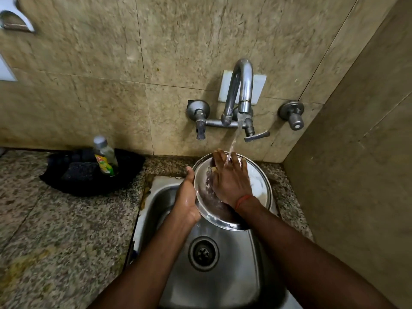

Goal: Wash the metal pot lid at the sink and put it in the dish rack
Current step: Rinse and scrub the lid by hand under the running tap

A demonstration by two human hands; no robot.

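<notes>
A round metal pot lid [259,186] is held tilted over the steel sink [223,275], under water running from the wall tap [242,85]. My left hand [187,197] grips the lid's left rim. My right hand [231,177] lies flat on the lid's face with fingers spread, and the stream lands on its fingers. A red thread circles my right wrist. No dish rack is in view.
A dish soap bottle [104,156] stands in a black tray [131,168] with a dark scrub pad [78,172] on the granite counter [55,230] to the left. Tap handles [256,136] stick out above the lid. A tiled side wall [356,175] closes the right.
</notes>
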